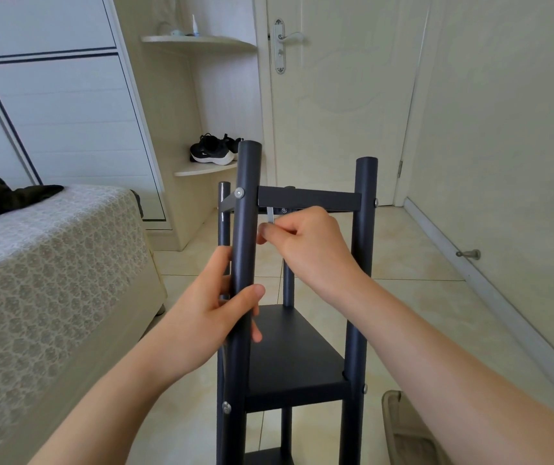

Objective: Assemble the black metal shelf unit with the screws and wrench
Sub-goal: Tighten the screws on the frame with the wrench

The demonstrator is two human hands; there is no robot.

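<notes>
Shelf unit: the black metal shelf unit with round poles (294, 350) stands upright on the beige tiled floor (419, 313), just off the corner of the bed and pretty much under my nose.
Left hand: the left hand (215, 313) is wrapped round the near left black pole (247, 213), thumb across the front and fingers behind, somewhere between the top black crossbar (309, 198) and the flat middle shelf.
Right hand: the right hand (309, 246) has its fingertips pinched together on the small silver wrench (270, 214), just below that crossbar.
Wrench: it sticks up out of the fingers towards a small silver screw (284, 210) under the crossbar. Can't tell if it's actually seated in the head.
Other screws: a round silver screw head (239, 193) sits in the near left pole at crossbar height, and more show on the poles lower down.
Around: bed with a patterned beige cover (51, 263) on the left, black sneakers with white soles (213, 151) on a corner shelf, cream door (342, 95) behind, tan slipper (399, 424) on the floor at lower right.
</notes>
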